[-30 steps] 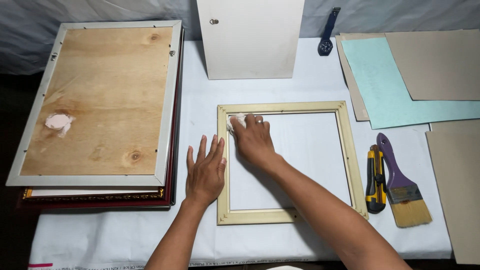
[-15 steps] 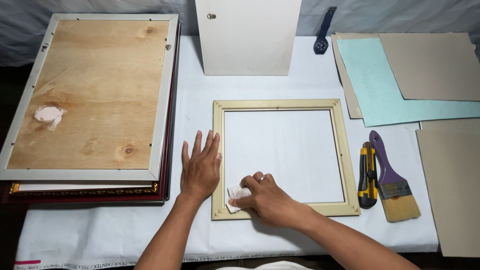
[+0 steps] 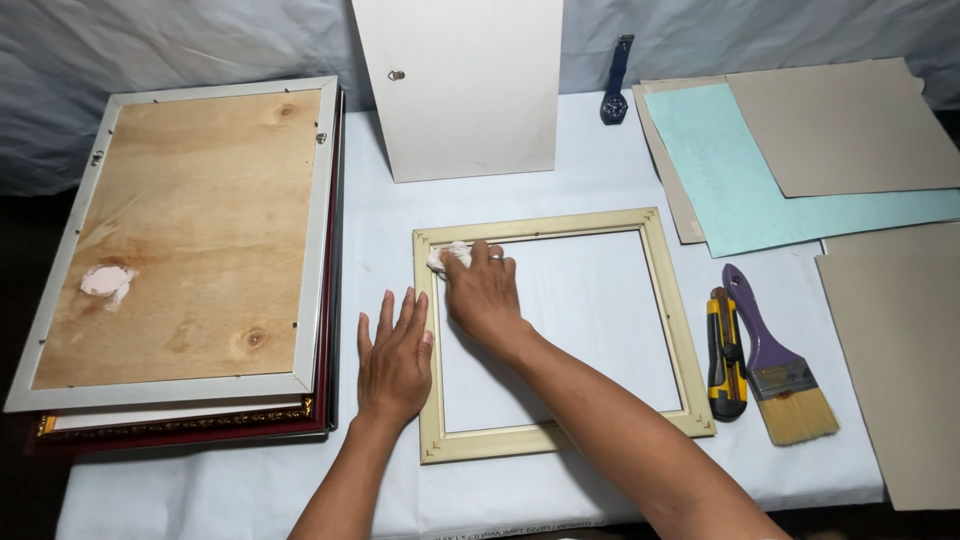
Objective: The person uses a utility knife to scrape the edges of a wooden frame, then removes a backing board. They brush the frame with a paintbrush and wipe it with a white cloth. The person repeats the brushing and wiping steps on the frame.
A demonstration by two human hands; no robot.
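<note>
A pale yellow square frame (image 3: pixel 670 310) lies flat on the white table. My right hand (image 3: pixel 483 293) presses a small white cloth (image 3: pixel 447 257) onto the frame's far left corner. My left hand (image 3: pixel 394 357) lies flat with fingers spread, on the table beside the frame's left rail, its fingertips touching that rail.
A stack of larger frames (image 3: pixel 180 250) with a plywood back on top lies at the left. A white board (image 3: pixel 470 85) stands at the back, a dark wristwatch (image 3: pixel 614 90) beside it. Card and blue paper sheets (image 3: pixel 790 160), a utility knife (image 3: pixel 725 355) and a purple-handled brush (image 3: pixel 775 365) lie at the right.
My right hand slid with the cloth down the frame's left rail to the near corner, then back up to the far left corner. My left hand stayed flat beside the rail.
</note>
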